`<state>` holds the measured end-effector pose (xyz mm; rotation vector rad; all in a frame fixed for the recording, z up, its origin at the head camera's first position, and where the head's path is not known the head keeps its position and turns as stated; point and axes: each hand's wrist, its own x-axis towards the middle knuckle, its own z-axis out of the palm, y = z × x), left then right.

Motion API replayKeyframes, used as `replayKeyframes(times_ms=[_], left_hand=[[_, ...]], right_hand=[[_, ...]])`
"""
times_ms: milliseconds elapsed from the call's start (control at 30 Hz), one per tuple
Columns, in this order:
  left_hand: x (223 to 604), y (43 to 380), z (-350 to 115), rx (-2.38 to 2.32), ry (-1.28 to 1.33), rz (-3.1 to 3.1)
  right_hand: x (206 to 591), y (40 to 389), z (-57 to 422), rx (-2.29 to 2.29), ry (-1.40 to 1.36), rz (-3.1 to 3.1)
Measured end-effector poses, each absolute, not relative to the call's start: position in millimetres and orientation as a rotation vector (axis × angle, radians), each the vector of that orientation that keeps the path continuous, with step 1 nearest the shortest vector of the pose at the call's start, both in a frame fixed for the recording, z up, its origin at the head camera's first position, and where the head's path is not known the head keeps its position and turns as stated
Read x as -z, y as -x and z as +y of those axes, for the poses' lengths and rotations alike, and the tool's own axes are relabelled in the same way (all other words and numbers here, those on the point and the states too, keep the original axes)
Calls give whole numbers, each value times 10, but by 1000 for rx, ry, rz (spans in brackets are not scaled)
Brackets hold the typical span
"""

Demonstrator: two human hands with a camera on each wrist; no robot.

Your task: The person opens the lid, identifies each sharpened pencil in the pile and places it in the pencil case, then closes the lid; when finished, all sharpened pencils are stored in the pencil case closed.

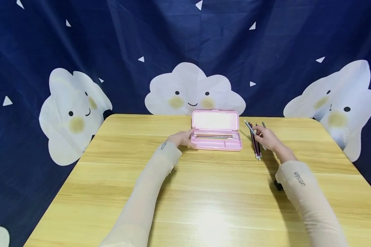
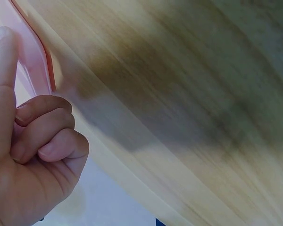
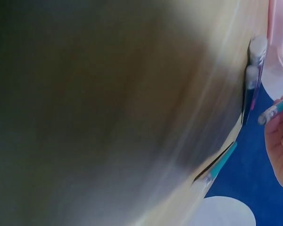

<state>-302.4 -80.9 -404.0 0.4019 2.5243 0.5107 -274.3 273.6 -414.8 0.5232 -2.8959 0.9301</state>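
A pink pencil case (image 1: 216,149) lies with its lid (image 1: 215,120) raised near the table's far edge. Several pencils (image 1: 214,136) lie lengthwise in its long compartment. My left hand (image 1: 182,138) grips the case's left end; the left wrist view shows the thumb along the pink wall (image 2: 35,70) and the other fingers curled against its end. To the right, my right hand (image 1: 267,139) pinches a light blue pencil (image 1: 249,127), raised and tilted; its eraser end (image 3: 268,116) appears in the right wrist view. Beneath that hand lie several dark pencils (image 1: 255,145), erasers nearest me.
A teal pencil (image 3: 221,162) lies apart from the dark ones on the wooden table (image 1: 185,192). Behind the table hangs a navy curtain (image 1: 173,37) with white clouds. A small black object (image 1: 279,185) shows under the right sleeve.
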Motion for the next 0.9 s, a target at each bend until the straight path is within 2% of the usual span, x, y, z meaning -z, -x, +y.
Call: replayKeyframes(times_ms=[900], left_hand=[[4060,3048,-808,-566,-383,2507]], right_hand=[[4165,2966,2145,-825,-775,-2988]])
